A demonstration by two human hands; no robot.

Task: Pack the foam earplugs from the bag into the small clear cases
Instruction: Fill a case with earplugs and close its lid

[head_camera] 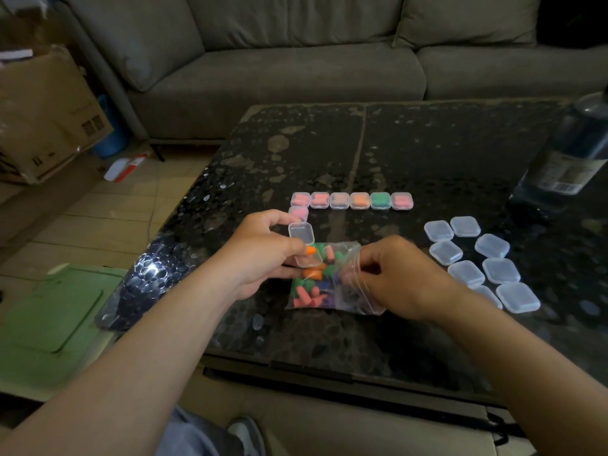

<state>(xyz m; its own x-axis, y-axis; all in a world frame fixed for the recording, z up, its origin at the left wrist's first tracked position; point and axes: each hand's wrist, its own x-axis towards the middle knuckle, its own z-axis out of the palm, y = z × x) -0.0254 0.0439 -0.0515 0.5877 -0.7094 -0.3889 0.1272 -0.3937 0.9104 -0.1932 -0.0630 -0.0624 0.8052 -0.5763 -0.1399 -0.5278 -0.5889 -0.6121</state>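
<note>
The left hand has its grip clamped on an open clear case, an orange earplug at its rim. The right hand has its grip pinched on the mouth of the bag, which lies on the surface near filled cases and empty cases.

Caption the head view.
Left hand holds an open clear case with an orange earplug; right hand pinches the earplug-filled zip bag.
</note>
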